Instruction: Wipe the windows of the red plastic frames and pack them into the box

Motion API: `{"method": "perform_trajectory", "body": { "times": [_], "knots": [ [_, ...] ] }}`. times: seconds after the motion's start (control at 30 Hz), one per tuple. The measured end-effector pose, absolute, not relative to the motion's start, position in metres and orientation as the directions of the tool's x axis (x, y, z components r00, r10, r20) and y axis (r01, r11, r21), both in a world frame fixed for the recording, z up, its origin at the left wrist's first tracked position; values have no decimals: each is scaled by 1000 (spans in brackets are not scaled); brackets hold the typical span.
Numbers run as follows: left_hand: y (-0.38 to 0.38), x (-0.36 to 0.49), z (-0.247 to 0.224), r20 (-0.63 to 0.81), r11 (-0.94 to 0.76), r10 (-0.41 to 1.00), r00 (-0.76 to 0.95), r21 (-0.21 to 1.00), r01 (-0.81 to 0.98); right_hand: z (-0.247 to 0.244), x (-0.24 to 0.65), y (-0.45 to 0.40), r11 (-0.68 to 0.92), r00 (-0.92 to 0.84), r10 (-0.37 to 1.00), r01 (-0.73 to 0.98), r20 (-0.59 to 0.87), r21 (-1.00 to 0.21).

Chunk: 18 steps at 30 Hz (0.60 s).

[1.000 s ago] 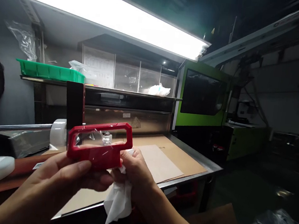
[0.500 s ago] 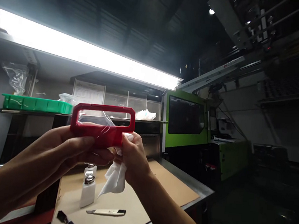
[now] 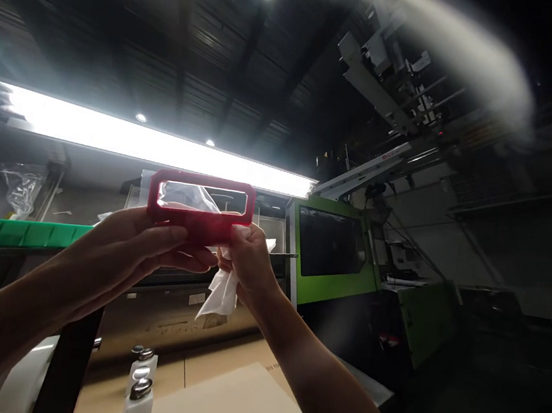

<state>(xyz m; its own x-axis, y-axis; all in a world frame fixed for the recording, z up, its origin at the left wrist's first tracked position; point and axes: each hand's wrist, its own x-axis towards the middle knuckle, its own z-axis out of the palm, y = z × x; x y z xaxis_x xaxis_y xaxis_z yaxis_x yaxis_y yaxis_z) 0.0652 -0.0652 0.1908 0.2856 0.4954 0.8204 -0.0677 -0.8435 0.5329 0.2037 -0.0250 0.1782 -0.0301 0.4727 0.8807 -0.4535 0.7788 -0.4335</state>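
Observation:
A red plastic frame (image 3: 200,220) with a long rectangular opening is raised in front of me, under the lamp. My left hand (image 3: 154,240) grips its lower left part, thumb on the near face and fingers beneath. At its lower right corner, my right hand (image 3: 250,260) pinches a white cloth (image 3: 221,296) against the red part. The cloth hangs down below that hand. Through the opening something clear and whitish shows, perhaps a plastic bag behind. Some fingertips of both hands are hidden behind the frame.
A bright tube lamp (image 3: 153,151) spans above. White bottles with metal caps (image 3: 138,405) stand on the cardboard-covered bench (image 3: 230,405). A green tray (image 3: 36,235) sits on the shelf at left, near a clear bag (image 3: 20,186). A green machine (image 3: 335,252) stands at right.
My view has tilted upward, so the lamp and shelf sit lower and the knife and pen have left the picture. Both hands still hold the red frame and cloth.

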Motion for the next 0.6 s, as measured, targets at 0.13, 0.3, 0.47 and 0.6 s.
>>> {"method": "perform_trajectory", "body": {
  "times": [0.13,0.3,0.47,0.6],
  "knots": [
    [-62,62,190,796,-817,519,310,569,-93,180,205,-28,777,-37,463,-463,885,-426],
    [-60,56,187,793,-813,527,305,575,-91,177,201,-29,771,-46,463,-473,885,-427],
    [-63,55,183,785,-797,546,294,595,-108,174,195,-33,767,-29,478,-474,878,-433],
    [-63,53,176,750,-770,573,329,631,-97,171,196,-29,758,-16,485,-491,874,-430]
  ]
}}
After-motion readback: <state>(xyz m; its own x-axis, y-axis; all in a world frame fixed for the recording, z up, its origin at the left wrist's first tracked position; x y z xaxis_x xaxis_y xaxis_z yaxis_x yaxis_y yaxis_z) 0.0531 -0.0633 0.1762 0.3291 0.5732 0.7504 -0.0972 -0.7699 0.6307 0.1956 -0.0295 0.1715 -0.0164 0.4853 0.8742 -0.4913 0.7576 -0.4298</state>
